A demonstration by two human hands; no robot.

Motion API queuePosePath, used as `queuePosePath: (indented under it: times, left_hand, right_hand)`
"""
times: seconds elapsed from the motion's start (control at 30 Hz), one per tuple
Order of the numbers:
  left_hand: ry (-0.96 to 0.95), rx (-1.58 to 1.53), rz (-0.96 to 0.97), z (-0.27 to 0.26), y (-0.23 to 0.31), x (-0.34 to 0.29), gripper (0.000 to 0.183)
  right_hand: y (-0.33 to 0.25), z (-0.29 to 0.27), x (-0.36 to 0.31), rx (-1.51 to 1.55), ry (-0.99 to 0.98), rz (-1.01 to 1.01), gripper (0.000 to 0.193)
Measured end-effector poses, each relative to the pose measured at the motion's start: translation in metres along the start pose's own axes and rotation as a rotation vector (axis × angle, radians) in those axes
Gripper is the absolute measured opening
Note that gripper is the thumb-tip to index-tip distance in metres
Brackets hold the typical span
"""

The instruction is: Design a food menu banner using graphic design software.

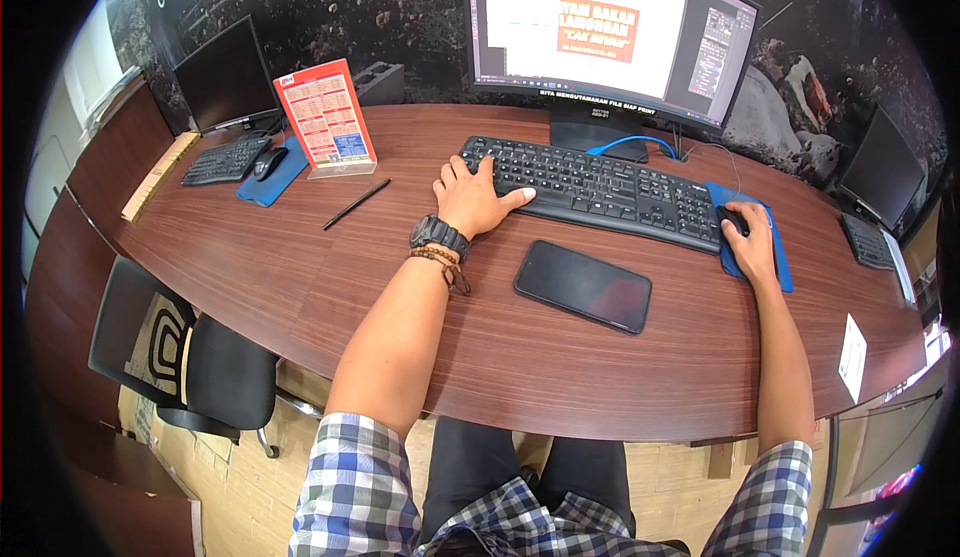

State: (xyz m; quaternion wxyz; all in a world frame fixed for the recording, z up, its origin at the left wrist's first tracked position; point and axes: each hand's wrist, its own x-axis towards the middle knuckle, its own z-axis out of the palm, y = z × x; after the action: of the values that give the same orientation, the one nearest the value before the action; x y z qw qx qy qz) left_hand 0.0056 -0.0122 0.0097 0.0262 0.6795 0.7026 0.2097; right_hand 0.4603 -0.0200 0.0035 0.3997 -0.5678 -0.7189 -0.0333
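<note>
My left hand (474, 197) rests with spread fingers on the left end of a black keyboard (600, 189), its thumb near the space bar. A black watch (439, 237) and beaded bracelets circle that wrist. At the keyboard's right end, my right hand (750, 241) is wrapped over a dark computer mouse (733, 221), which sits on a blue mouse pad (781, 269). Behind the keyboard a large monitor (612, 32) is lit, with an orange-red design on a white page. A black smartphone (584, 286) lies face up between my forearms.
A black pen (357, 204) lies left of my left hand, before a red-and-white card in a clear stand (328, 117). Further left are a second keyboard (226, 161), another mouse (270, 163) and a dark monitor (228, 74). A white card (852, 357) lies at right. An office chair (225, 372) stands left.
</note>
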Motion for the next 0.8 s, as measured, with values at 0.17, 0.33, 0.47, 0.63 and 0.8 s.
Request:
queuePosePath:
  times: [0.17, 0.33, 0.47, 0.63, 0.8]
  left_hand:
    - [-0.002, -0.003, -0.003, 0.0002, 0.0004, 0.0005, 0.100]
    - [-0.003, -0.013, 0.004, 0.0009, 0.0006, 0.0004, 0.100]
    - [0.003, 0.003, 0.000, 0.0006, -0.0007, 0.0009, 0.100]
    - [-0.001, -0.003, 0.003, 0.0003, -0.0015, 0.0007, 0.100]
    - [-0.008, 0.005, 0.004, -0.0006, 0.0006, 0.0001, 0.102]
  right_hand:
    - [-0.0012, -0.0008, 0.0000, -0.014, -0.001, -0.002, 0.030]
    - [-0.0005, -0.0003, 0.0000, -0.011, 0.009, -0.010, 0.029]
    - [-0.0022, -0.0003, -0.0002, -0.001, 0.010, -0.011, 0.029]
    - [0.0016, 0.0006, 0.0003, 0.002, 0.007, -0.042, 0.032]
    - [0.0057, 0.0041, -0.0004, -0.008, 0.038, -0.041, 0.036]
